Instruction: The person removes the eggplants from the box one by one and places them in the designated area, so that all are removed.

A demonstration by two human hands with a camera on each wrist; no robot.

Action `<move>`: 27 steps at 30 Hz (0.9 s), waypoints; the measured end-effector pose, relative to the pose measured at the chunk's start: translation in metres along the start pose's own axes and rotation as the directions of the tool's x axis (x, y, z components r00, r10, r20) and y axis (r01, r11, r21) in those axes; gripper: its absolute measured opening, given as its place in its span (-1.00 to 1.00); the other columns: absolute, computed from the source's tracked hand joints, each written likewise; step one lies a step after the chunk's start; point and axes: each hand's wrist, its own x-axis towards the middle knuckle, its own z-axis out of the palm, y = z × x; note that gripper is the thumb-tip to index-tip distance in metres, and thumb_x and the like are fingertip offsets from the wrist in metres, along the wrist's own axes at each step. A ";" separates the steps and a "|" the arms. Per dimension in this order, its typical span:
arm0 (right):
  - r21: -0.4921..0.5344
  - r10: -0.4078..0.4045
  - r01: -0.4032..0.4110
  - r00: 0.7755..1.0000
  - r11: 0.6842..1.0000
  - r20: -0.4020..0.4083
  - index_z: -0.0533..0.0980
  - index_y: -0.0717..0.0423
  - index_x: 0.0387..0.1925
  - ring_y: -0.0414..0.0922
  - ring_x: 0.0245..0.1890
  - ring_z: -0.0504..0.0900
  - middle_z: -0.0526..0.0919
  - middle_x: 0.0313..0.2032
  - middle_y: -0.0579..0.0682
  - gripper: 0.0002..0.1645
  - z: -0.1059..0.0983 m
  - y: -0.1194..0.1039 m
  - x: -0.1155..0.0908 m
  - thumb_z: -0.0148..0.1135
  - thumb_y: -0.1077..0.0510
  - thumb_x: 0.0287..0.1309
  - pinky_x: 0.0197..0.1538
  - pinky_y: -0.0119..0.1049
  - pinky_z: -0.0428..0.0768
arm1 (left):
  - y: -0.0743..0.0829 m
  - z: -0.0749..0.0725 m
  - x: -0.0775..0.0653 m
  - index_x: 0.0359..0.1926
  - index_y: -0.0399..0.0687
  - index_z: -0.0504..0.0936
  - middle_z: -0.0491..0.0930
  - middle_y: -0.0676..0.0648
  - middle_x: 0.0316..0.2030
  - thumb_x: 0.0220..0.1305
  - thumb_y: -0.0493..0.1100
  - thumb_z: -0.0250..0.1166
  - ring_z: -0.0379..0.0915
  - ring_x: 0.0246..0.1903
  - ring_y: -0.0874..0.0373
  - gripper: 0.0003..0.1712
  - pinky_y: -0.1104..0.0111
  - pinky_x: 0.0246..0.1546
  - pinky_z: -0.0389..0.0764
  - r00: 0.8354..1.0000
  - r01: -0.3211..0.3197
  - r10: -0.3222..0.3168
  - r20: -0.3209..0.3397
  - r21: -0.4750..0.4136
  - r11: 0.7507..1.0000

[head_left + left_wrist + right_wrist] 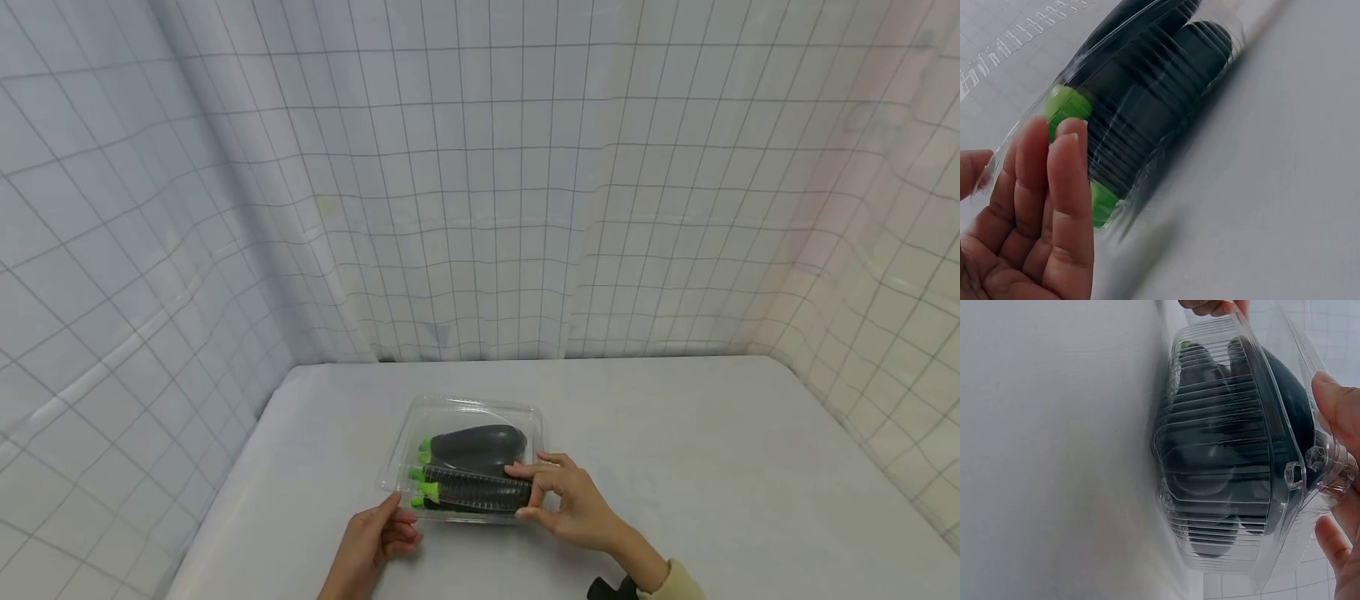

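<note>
On the white table stands a clear plastic clamshell box (468, 403) with several dark eggplants (480, 446) inside, their green stem ends pointing left. My left hand (373, 540) pinches the rim at the box's front left corner, thumb on one side and fingers (1069, 187) on the other. At the front right corner my right hand (570, 504) holds the edge of the clear lid (1302, 353) between thumb and fingers. In the right wrist view a gap shows between the lid and the ribbed base (1210, 419), near small moulded snaps. Part of the lid hides behind my right fingers.
The white tabletop (697, 467) extends around the box. White grid-patterned curtains (480, 183) hang behind the table and on both sides. Something black (611, 589) is by the right wrist, next to a pale yellow sleeve (675, 582).
</note>
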 end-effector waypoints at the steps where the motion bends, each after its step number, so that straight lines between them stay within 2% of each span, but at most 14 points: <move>1: 0.000 0.000 0.000 1.000 1.000 0.001 0.40 -0.12 -0.58 -0.10 0.05 0.55 0.60 0.02 0.02 -0.68 0.000 0.000 0.000 0.43 0.13 0.00 0.25 -0.05 0.25 | 0.000 -0.001 0.000 -0.35 -0.29 0.63 0.60 -0.05 -0.56 0.32 0.14 0.16 0.61 -0.47 0.13 -0.48 0.33 -0.38 0.63 0.999 -0.018 0.019 -0.049 0.012 1.000; 4: 0.002 0.000 0.000 1.000 1.000 0.005 0.40 -0.12 -0.58 -0.10 0.05 0.56 0.60 0.02 0.02 -0.68 0.001 0.000 0.000 0.43 0.13 0.00 0.25 -0.04 0.25 | -0.001 -0.001 0.001 -0.44 -0.28 0.58 0.56 -0.05 -0.61 0.32 0.08 0.18 0.58 -0.53 0.15 -0.53 0.35 -0.46 0.62 0.984 -0.061 0.067 -0.164 0.042 0.997; 7: 0.003 0.000 0.000 1.000 1.000 0.006 0.39 -0.12 -0.59 -0.09 0.05 0.56 0.60 0.02 0.03 -0.66 0.001 -0.001 0.001 0.45 0.16 -0.02 0.25 -0.03 0.25 | -0.003 0.000 0.003 -0.50 -0.26 0.54 0.52 -0.05 -0.64 0.33 -0.01 0.19 0.54 -0.57 0.16 -0.59 0.36 -0.50 0.60 0.971 -0.091 0.105 -0.214 0.075 0.993; 14: -0.023 -0.022 0.022 1.000 1.000 0.006 0.37 -0.11 -0.59 -0.09 0.05 0.56 0.60 0.02 0.04 -0.62 0.003 -0.004 0.002 0.48 0.20 -0.08 0.24 -0.02 0.25 | -0.007 -0.004 0.006 -0.55 -0.26 0.51 0.48 -0.06 -0.66 0.34 -0.11 0.17 0.52 -0.60 0.15 -0.63 0.35 -0.51 0.59 0.967 -0.132 0.151 -0.203 0.104 0.986; 21: -0.043 -0.017 0.018 1.000 0.999 0.015 0.42 -0.14 -0.60 -0.06 0.07 0.55 0.59 0.05 -0.02 -0.66 0.005 -0.003 0.000 0.49 0.13 -0.07 0.26 -0.03 0.24 | -0.007 -0.007 0.007 -0.58 -0.22 0.50 0.47 -0.07 -0.67 0.33 -0.10 0.20 0.52 -0.61 0.14 -0.62 0.34 -0.53 0.59 0.969 -0.144 0.161 -0.189 0.100 0.984; 27: -0.105 -0.039 0.042 0.999 0.994 0.035 0.42 -0.17 -0.59 -0.12 0.09 0.52 0.57 0.08 -0.07 -0.67 0.004 0.000 -0.004 0.49 0.07 -0.05 0.27 -0.07 0.23 | -0.008 -0.007 0.007 -0.58 -0.24 0.50 0.46 -0.08 -0.66 0.32 -0.10 0.20 0.52 -0.61 0.13 -0.62 0.33 -0.53 0.59 0.969 -0.141 0.158 -0.192 0.100 0.985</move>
